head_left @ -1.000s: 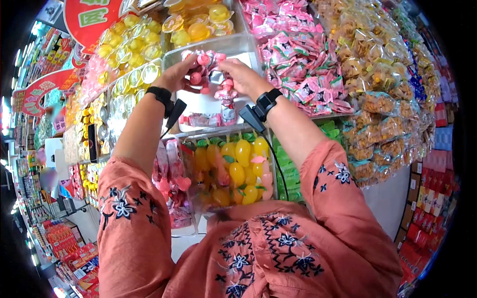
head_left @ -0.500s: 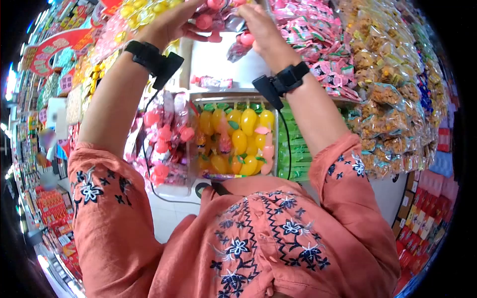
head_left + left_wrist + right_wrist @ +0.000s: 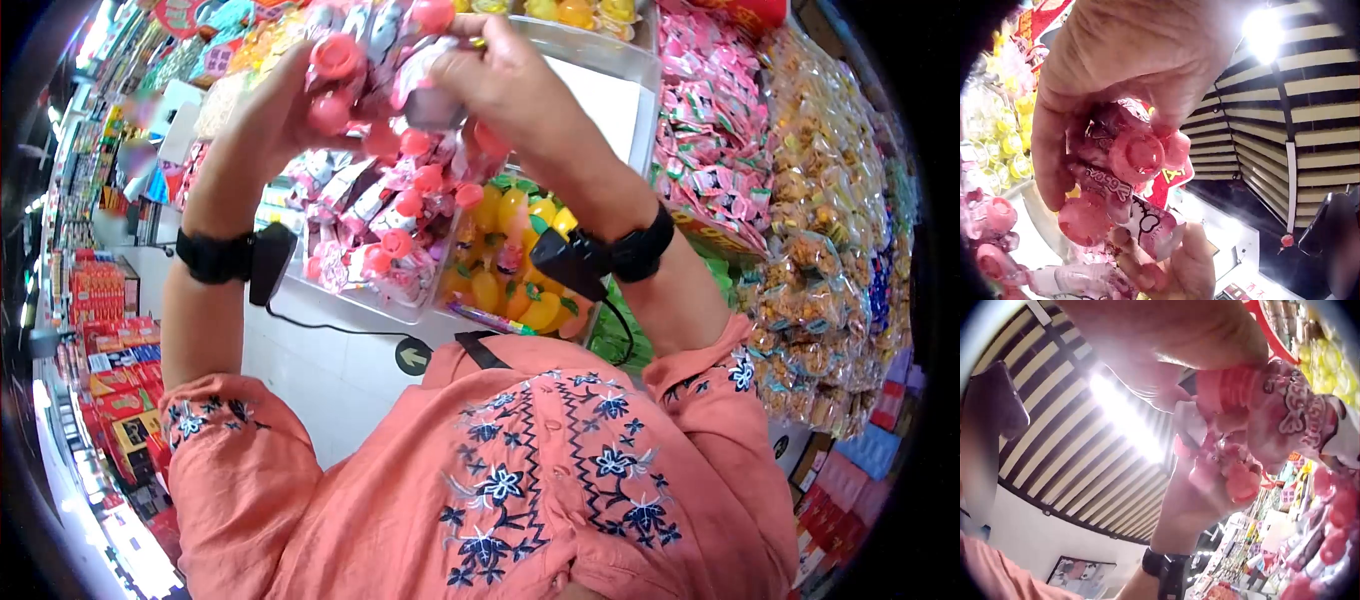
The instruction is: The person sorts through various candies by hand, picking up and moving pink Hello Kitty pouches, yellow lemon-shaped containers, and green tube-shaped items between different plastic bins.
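My left hand (image 3: 265,120) grips a bunch of pink-capped candies (image 3: 335,60) in printed wrappers, its fingers curled round them in the left wrist view. From the other side my right hand (image 3: 500,90) holds more of the bunch, with thumb and fingers closed on a clear-and-white wrapper (image 3: 1157,231). Round pink caps (image 3: 1138,156) stick out between the two hands. Right below the hands lies a clear bin (image 3: 395,312) of the same pink-capped candies (image 3: 400,205); the hands and bunch overlap its far part in the head view.
A clear bin of yellow mango-shaped packs (image 3: 540,300) stands to the right of the pink bin. Behind it is a white-bottomed bin (image 3: 600,95). Pink packets (image 3: 700,140) and bagged snacks (image 3: 810,270) are piled on the right. A cable (image 3: 340,328) hangs from the left wrist camera.
Both hands have lifted the pink-capped candies out of the white-bottomed bin and carried them left and nearer, over the bin of similar candies. The head view has also turned left.
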Tool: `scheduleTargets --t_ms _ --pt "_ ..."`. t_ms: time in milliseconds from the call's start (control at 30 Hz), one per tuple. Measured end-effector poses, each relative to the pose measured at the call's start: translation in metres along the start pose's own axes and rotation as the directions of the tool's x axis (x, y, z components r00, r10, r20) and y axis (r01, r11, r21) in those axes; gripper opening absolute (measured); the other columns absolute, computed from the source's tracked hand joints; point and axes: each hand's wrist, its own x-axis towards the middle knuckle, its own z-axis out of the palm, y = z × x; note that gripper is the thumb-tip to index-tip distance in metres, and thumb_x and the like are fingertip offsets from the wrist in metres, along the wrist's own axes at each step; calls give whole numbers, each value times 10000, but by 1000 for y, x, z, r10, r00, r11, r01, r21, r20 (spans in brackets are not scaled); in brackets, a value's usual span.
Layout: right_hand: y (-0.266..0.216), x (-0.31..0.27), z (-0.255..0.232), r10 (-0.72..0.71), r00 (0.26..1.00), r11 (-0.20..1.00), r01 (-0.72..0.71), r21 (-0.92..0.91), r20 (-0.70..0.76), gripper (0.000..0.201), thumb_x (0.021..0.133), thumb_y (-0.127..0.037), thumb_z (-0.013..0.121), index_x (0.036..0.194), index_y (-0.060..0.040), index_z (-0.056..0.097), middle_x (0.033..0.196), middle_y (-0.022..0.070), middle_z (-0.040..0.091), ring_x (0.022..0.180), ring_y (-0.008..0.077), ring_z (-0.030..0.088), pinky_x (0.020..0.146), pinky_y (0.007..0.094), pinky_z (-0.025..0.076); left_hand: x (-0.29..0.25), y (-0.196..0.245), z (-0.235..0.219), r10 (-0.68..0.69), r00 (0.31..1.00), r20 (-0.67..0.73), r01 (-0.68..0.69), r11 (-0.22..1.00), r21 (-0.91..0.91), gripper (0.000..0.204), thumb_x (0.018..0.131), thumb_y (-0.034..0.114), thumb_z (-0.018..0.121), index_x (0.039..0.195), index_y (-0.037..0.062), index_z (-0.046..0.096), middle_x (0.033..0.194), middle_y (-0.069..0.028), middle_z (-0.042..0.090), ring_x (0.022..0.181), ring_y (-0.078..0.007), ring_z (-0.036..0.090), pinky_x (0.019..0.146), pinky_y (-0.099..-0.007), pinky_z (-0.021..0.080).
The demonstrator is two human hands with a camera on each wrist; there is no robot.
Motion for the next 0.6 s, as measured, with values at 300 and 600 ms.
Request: scheduleTargets --t_ms 300,600 --pt "46 -15 47 227 949 876 -100 -472 220 526 845 -333 615 1137 99 543 835 198 663 667 262 659 636 381 549 -59 -66 -48 -162 959 -231 225 934 279 538 909 468 598 1211 23 603 1067 -98 644 861 -170 666 740 -330 595" --pt "42 -11 44 329 899 696 -25 -717 288 421 903 -301 610 1150 40 604 881 152 668 752 192 653 661 338 519 -83 -86 -45 -91 975 -203 180 860 478 541 858 356 650 1282 35 552 1083 -48 645 936 -125 614 791 -298 512"
